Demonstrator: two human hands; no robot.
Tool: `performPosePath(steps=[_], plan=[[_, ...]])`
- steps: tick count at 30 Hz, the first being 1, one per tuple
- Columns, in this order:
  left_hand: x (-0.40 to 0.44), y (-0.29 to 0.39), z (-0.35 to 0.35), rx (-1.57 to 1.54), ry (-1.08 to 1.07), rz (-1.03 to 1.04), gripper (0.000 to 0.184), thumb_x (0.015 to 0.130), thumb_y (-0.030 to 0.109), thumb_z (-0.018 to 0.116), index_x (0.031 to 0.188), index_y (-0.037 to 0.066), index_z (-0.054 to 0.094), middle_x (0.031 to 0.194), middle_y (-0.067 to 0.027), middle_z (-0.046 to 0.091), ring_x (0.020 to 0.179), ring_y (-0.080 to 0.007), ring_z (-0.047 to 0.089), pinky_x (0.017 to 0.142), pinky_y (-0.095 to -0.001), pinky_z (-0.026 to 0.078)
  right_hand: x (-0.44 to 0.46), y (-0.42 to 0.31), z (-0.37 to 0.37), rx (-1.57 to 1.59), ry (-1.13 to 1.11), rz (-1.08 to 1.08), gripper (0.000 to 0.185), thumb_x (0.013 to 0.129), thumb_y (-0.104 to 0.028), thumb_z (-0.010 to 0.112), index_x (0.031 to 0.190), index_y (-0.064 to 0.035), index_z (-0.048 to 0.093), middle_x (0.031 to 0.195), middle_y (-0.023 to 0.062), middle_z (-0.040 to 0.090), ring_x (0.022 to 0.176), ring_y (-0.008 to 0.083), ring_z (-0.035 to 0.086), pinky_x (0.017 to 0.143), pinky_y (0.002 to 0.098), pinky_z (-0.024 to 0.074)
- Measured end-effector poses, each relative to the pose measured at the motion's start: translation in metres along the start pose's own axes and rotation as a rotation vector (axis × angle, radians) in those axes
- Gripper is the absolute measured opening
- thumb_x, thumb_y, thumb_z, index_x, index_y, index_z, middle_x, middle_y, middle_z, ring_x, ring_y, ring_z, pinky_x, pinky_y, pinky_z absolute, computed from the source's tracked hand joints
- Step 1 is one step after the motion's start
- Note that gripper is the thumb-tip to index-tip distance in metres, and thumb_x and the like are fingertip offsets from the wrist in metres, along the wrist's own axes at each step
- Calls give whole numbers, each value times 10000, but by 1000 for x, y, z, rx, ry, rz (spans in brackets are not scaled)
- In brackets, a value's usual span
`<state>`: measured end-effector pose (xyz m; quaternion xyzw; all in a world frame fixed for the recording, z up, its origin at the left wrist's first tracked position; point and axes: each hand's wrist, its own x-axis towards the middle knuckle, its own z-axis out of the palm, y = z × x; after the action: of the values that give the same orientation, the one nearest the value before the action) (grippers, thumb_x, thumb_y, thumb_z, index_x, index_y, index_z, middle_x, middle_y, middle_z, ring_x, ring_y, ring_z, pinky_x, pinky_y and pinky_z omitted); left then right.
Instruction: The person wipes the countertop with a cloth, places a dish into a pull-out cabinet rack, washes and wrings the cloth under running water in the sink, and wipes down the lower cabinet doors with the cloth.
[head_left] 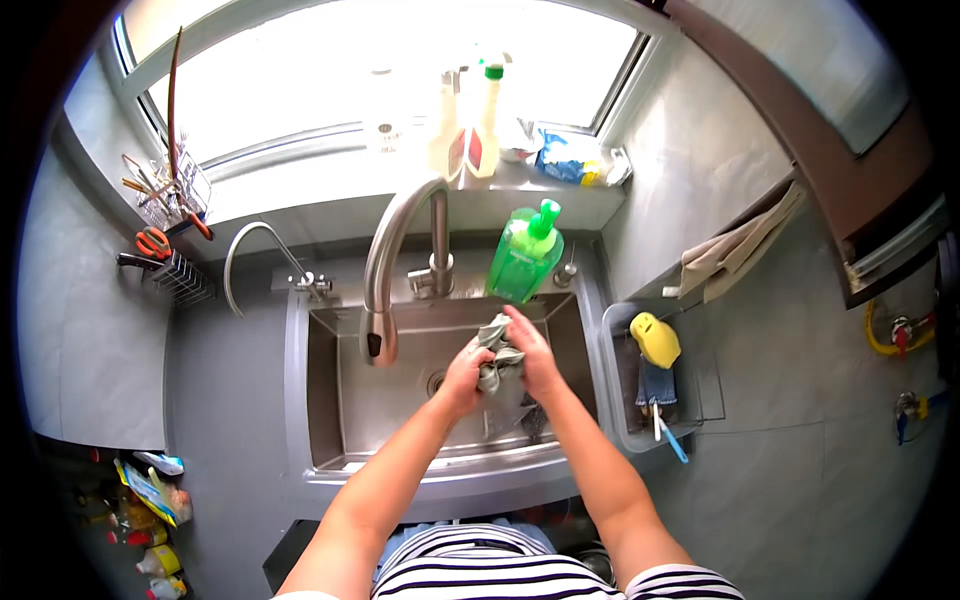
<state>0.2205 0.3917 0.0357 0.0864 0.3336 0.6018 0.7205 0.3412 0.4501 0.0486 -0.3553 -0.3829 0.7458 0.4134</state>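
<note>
Over the steel sink [385, 420], my left hand [464, 378] and my right hand [535, 358] are both closed on a crumpled grey-green cloth [498, 368]. The cloth is bunched up between them, and part of it is covered by my fingers. Just beyond my hands, a green pump bottle [524, 258] stands at the sink's back edge. To the left of the cloth, the curved steel faucet [385, 270] reaches out over the basin. Some dark and clear items low in the basin, beneath my right wrist, are too hard to make out.
A clear bin [622, 400] right of the sink holds a yellow sponge [656, 340] and a blue-handled brush [675, 445]. Spray bottles [485, 130] line the sill. A thin tap [262, 228] and a rack with scissors [153, 241] are at left. A beige cloth [735, 250] hangs right.
</note>
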Motion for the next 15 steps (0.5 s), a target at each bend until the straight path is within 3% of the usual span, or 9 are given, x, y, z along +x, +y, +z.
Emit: performPosePath(steps=[2,4,5,8,10,11,13,14,15], plan=[[0,-28,-29,-263,159,-30,310,944,160,486,1248,109,518,1035,-27,605,926,-134,592,815,-277,488,-10,68,1,-263,-63,-50,413,968,-97,441,1369,1,460,1317,131,532,1188,192,532,1018,301,409],[0,-47,-55,-169,378,153,316,1004,263,428,1284,133,492,1033,-41,600,905,-151,594,818,-309,510,-51,104,32,-736,53,-354,402,957,-62,419,1346,18,486,1410,179,458,1340,255,405,1121,347,290],[-7,-50,-77,-203,308,120,392,1025,289,392,1372,110,424,1030,-50,593,914,-161,586,843,-308,500,-69,106,49,-782,50,-335,431,952,-55,409,1374,19,452,1456,198,400,1397,291,320,1157,370,216],[-40,-69,-106,-261,259,90,461,1034,282,365,1452,89,332,1275,-65,540,1163,-181,517,1009,-332,412,-63,154,42,-724,-30,-311,458,982,-119,374,1417,26,375,1507,214,306,1429,304,241,1171,375,164],[-67,-58,-77,-165,253,67,452,1028,311,400,1405,62,408,1354,-53,510,1230,-172,484,1043,-311,375,-31,165,29,-396,81,-14,474,1005,-145,364,1444,29,325,1523,168,303,1429,246,240,1166,328,158],[-68,-56,-93,-161,256,1,476,1027,337,399,1416,62,392,1386,-55,484,1256,-172,464,1055,-311,363,-37,162,38,-355,44,18,493,1008,-161,355,1454,38,294,1535,162,281,1430,225,228,1162,304,154],[-51,-58,-156,-180,194,-3,557,1020,415,385,1452,68,334,1461,-56,406,1308,-179,414,1081,-318,337,-62,201,51,-724,-82,-309,477,989,-149,366,1433,24,346,1532,204,261,1443,323,191,1168,378,140],[-51,-38,-143,-252,445,7,565,1023,436,354,1467,90,311,1485,-51,375,1319,-185,402,1092,-328,332,-83,194,75,-914,-119,-492,476,978,-135,384,1427,22,359,1529,207,266,1441,342,189,1167,397,143],[-50,-37,-154,-233,396,-10,530,1028,430,328,1466,132,327,1460,-34,409,1312,-199,414,1095,-358,335,-102,167,111,-1051,-66,-380,492,973,-129,427,1432,31,349,1515,205,299,1424,343,243,1169,410,154]])
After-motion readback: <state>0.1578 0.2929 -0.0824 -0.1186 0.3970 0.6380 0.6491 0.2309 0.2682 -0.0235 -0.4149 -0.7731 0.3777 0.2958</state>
